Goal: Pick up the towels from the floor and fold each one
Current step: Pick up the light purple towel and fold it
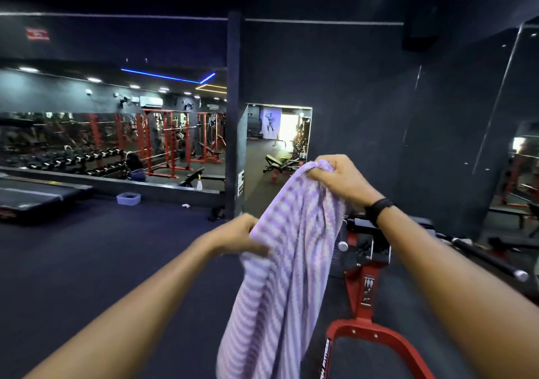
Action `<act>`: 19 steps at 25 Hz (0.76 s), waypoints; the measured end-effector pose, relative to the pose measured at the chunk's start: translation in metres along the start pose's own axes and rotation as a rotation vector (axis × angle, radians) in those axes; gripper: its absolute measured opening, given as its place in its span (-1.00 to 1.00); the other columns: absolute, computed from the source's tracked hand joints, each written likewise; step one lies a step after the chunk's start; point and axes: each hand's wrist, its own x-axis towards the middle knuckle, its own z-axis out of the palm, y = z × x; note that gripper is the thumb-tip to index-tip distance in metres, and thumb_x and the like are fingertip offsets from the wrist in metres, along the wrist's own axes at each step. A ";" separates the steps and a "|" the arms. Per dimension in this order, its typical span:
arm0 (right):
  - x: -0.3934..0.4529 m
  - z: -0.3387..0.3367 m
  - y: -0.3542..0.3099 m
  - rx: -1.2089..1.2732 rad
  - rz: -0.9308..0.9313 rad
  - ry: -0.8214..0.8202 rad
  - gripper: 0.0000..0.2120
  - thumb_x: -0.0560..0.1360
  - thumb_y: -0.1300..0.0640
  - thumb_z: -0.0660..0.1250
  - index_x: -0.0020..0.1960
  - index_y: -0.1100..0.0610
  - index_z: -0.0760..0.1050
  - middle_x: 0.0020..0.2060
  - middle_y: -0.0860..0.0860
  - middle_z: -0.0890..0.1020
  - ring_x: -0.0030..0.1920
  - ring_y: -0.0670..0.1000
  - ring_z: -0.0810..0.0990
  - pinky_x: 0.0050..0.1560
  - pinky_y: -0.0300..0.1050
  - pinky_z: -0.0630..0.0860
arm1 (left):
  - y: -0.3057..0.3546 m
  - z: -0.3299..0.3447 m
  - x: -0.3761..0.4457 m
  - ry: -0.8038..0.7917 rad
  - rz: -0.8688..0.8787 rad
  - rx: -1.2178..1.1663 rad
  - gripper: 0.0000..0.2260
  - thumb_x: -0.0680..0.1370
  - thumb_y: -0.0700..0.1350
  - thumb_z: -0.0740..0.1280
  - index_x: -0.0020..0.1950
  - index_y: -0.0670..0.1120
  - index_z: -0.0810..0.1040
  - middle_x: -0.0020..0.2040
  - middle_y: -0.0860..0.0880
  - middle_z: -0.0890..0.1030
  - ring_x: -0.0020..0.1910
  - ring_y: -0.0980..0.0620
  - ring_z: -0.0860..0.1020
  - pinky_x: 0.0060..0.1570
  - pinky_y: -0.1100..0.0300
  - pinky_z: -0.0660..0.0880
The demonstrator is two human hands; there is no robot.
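— Up above the dark floor [102,262], where's the towel [280,276]?
— Hanging mid-air; right hand [335,180] fingers clamped on its top corner, left hand [236,237] fingers pinching the edge lower down.
— Nearby?
— Red machine frame [364,297] at right; mirror [110,127] far left.
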 end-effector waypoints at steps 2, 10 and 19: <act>0.009 -0.008 0.012 -0.003 0.089 0.274 -0.61 0.43 0.16 0.31 -0.49 0.06 0.20 -0.51 -0.17 0.23 -0.38 -0.10 0.20 -0.33 -0.13 0.15 | -0.031 -0.008 -0.002 -0.037 -0.066 0.228 -0.71 0.39 0.02 0.53 -0.43 -0.01 0.50 -0.42 0.18 0.40 -0.39 0.25 0.36 -0.32 0.19 0.32; -0.002 0.048 0.020 -0.321 0.072 -0.539 -0.60 0.34 0.07 0.56 0.12 0.14 0.54 -0.04 -0.12 0.55 -0.04 -0.22 0.51 -0.08 -0.46 0.38 | 0.012 -0.022 0.026 0.119 0.282 -0.161 -0.89 0.50 -0.14 0.43 -0.24 -0.04 0.65 -0.36 0.16 0.54 -0.30 0.26 0.40 -0.31 0.33 0.30; 0.011 0.045 0.032 -0.065 0.123 -0.043 -0.61 0.48 0.27 0.33 -0.40 0.08 0.21 -0.43 -0.10 0.24 -0.36 -0.13 0.20 -0.36 -0.18 0.15 | -0.070 -0.058 0.017 -0.237 -0.099 0.222 -0.87 0.41 0.00 0.52 -0.32 0.04 0.66 -0.43 0.14 0.50 -0.43 0.19 0.42 -0.34 0.25 0.35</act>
